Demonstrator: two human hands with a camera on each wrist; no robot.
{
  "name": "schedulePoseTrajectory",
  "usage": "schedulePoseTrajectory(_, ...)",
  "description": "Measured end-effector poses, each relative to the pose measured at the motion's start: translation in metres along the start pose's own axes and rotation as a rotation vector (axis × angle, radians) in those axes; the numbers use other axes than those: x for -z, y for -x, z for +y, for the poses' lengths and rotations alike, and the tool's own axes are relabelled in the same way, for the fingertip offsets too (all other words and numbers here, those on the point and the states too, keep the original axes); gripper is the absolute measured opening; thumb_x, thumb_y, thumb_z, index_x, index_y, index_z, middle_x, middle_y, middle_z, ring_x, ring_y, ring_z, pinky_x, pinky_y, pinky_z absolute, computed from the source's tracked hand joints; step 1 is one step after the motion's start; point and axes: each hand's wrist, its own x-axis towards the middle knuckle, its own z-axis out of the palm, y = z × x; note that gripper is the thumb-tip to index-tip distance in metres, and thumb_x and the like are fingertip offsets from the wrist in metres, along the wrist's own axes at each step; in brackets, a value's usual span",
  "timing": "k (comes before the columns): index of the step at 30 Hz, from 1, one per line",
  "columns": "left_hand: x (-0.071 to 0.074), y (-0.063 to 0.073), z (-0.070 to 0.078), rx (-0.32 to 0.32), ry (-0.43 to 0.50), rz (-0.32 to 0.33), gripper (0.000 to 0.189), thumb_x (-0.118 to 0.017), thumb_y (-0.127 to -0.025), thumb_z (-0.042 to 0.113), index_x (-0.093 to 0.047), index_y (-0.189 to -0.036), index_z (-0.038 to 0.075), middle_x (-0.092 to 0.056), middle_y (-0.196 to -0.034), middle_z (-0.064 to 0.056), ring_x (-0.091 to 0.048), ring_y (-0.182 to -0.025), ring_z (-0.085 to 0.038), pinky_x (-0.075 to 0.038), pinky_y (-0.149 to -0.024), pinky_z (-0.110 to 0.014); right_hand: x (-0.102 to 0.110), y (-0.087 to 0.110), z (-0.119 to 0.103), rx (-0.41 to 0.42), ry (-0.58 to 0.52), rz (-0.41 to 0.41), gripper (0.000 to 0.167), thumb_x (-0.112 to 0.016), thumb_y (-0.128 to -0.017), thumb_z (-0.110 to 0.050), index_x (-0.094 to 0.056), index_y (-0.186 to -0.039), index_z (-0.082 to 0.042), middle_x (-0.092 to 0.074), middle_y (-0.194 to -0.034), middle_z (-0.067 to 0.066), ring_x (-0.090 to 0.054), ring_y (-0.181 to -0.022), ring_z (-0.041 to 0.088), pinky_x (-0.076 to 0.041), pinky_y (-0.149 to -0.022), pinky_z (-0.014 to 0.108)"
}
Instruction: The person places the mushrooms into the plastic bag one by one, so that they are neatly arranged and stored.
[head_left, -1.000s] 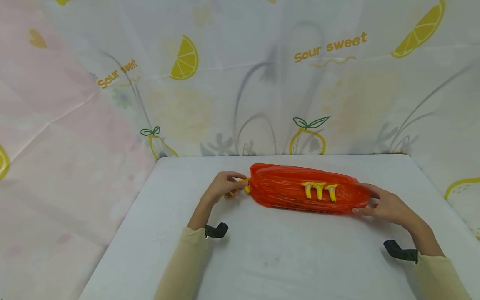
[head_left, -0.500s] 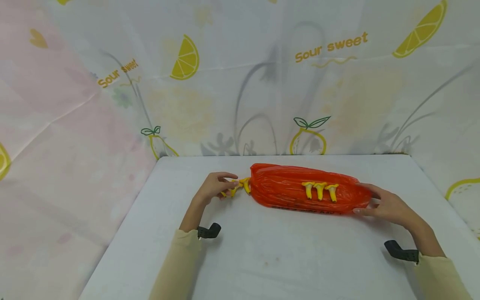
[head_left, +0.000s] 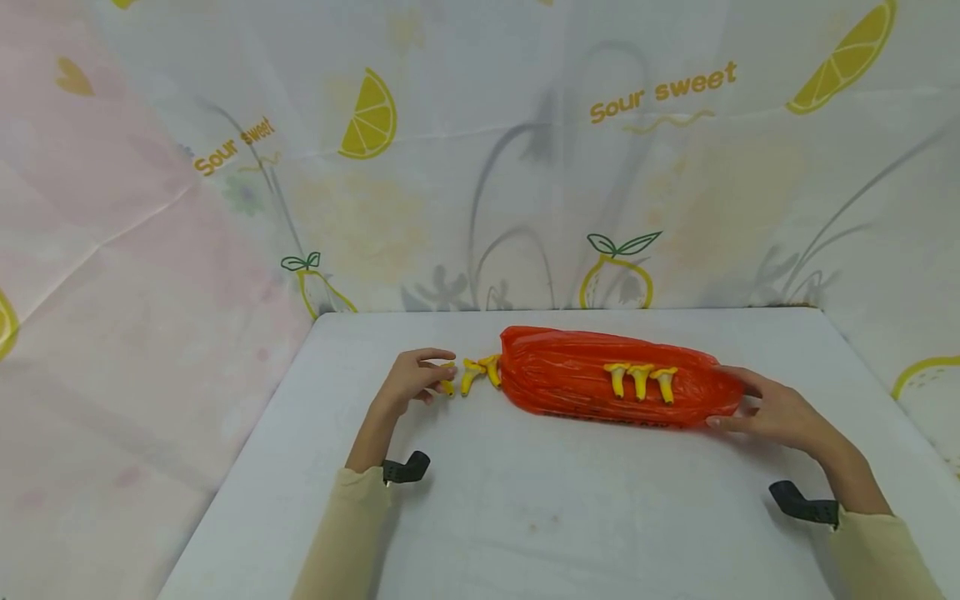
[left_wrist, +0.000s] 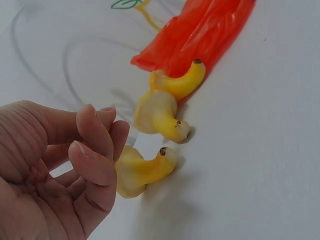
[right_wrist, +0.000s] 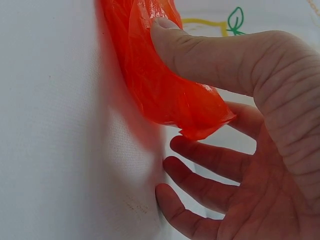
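A long red plastic bag (head_left: 555, 371) lies across the back of the table, with three yellow chanterelle mushrooms (head_left: 640, 382) side by side on top. Left of it, three more mushrooms stand in a row: one against the bag's end (left_wrist: 185, 82), one in the middle (left_wrist: 162, 117) and a left one (left_wrist: 145, 172). My left hand (head_left: 411, 379) is at the left mushroom, fingers loosely bent and partly covering it; nothing shows in their grasp. My right hand (head_left: 780, 411) holds the bag's right end, thumb (right_wrist: 172, 42) on the near side and forefinger behind.
The white table (head_left: 540, 517) stands against a hanging cloth (head_left: 450, 108) printed with lemons. Black wrist mounts (head_left: 407, 468) stick out from both forearms. Dark printed lettering runs along the bag's near edge.
My left hand has drawn leftward from the bag's end along the row, uncovering the right and middle mushrooms. The right hand and the bag have stayed in place.
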Motion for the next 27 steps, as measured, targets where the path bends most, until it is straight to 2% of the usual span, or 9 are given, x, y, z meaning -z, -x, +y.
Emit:
schedulePoseTrajectory(5, 0.002, 0.002, -0.002, 0.002, -0.001, 0.023, 0.037, -0.072, -0.091, 0.013, -0.065, -0.125, 0.001, -0.072, -0.090, -0.016, -0.058, -0.056, -0.015, -0.044, -0.045, -0.022, 0.001, 0.000, 0.000, 0.005, -0.002, 0.001, 0.092, -0.079, -0.080, -0.043, -0.036, -0.145, 0.005, -0.043, -0.135, 0.038, -0.051, -0.112, 0.051, -0.054, -0.080, 0.056)
schedulePoseTrajectory(9, 0.003, 0.005, -0.003, 0.016, -0.011, 0.054, 0.034, -0.072, -0.090, 0.014, -0.067, -0.122, 0.003, -0.072, -0.085, -0.013, -0.056, -0.054, -0.013, -0.044, -0.045, -0.022, 0.001, 0.000, 0.000, 0.005, -0.012, -0.001, 0.092, -0.079, -0.080, -0.044, -0.036, -0.145, 0.005, -0.043, -0.136, 0.038, -0.050, -0.113, 0.052, -0.054, -0.081, 0.056)
schedulePoseTrajectory(18, 0.010, 0.007, -0.006, 0.028, -0.038, 0.128, 0.030, -0.071, -0.089, 0.010, -0.068, -0.118, 0.001, -0.072, -0.084, -0.012, -0.059, -0.054, -0.012, -0.044, -0.044, -0.021, 0.001, 0.000, -0.001, 0.011, 0.001, -0.003, 0.090, -0.079, -0.080, -0.041, -0.036, -0.145, 0.004, -0.042, -0.136, 0.038, -0.050, -0.113, 0.052, -0.053, -0.081, 0.057)
schedulePoseTrajectory(27, 0.012, 0.007, -0.009, 0.064, -0.130, 0.216, 0.026, -0.073, -0.087, 0.012, -0.069, -0.112, 0.003, -0.069, -0.078, -0.006, -0.060, -0.056, -0.011, -0.048, -0.045, -0.023, 0.001, 0.001, -0.002, 0.019, -0.016, -0.002, 0.092, -0.079, -0.080, -0.044, -0.037, -0.144, 0.005, -0.043, -0.136, 0.038, -0.050, -0.114, 0.052, -0.054, -0.080, 0.057)
